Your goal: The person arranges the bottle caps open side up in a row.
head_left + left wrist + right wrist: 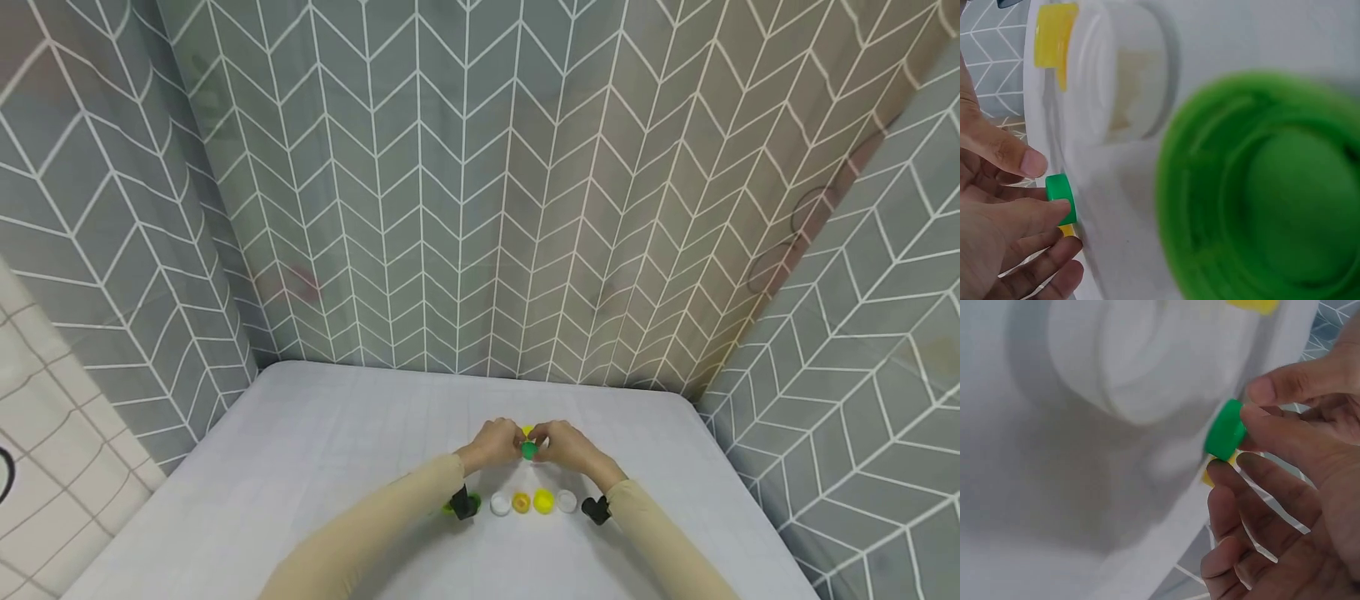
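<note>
Both hands meet around a small green bottle cap [529,451] above the table. My left hand [497,442] pinches it; the left thumb lies on its side in the left wrist view. From the other side, my right hand [566,446] pinches the same cap [1226,430], the thumb at its edge and a fingertip below. Just behind the cap, a yellow piece [528,432] shows, partly hidden by the fingers. It cannot be seen whether the yellow piece touches the cap.
Nearer the body lies a row of caps: a green lid [1175,181], a white cap [500,503], an orange-yellow cap [521,502], a yellow cap [543,501] and a whitish cap [567,501]. They lie on a white-covered table [337,433]. Patterned grey curtains [465,208] surround it.
</note>
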Demonstrator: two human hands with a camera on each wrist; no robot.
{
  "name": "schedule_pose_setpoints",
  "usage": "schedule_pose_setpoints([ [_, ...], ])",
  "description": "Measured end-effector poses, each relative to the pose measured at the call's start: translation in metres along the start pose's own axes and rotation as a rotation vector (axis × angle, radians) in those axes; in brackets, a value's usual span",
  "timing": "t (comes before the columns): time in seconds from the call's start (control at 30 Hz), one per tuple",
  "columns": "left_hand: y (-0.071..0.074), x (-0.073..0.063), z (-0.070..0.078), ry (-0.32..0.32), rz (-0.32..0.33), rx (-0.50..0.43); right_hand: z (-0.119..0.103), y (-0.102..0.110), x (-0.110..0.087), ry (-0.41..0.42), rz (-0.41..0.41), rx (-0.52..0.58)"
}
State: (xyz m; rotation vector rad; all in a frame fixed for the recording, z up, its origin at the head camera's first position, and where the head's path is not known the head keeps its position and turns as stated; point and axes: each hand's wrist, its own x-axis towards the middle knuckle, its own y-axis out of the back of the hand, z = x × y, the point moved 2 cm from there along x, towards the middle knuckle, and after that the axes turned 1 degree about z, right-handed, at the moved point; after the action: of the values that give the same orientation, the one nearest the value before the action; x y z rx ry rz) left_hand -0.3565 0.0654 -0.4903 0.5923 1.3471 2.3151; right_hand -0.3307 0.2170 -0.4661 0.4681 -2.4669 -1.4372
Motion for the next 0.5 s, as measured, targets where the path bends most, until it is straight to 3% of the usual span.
schedule_pose_setpoints([
  [0.5,-0.0091,0.0019,-0.0014,-0.040,0.048,-0.092,0.0054,-0.0091,0.0046,0.028,-0.002,0.032],
])
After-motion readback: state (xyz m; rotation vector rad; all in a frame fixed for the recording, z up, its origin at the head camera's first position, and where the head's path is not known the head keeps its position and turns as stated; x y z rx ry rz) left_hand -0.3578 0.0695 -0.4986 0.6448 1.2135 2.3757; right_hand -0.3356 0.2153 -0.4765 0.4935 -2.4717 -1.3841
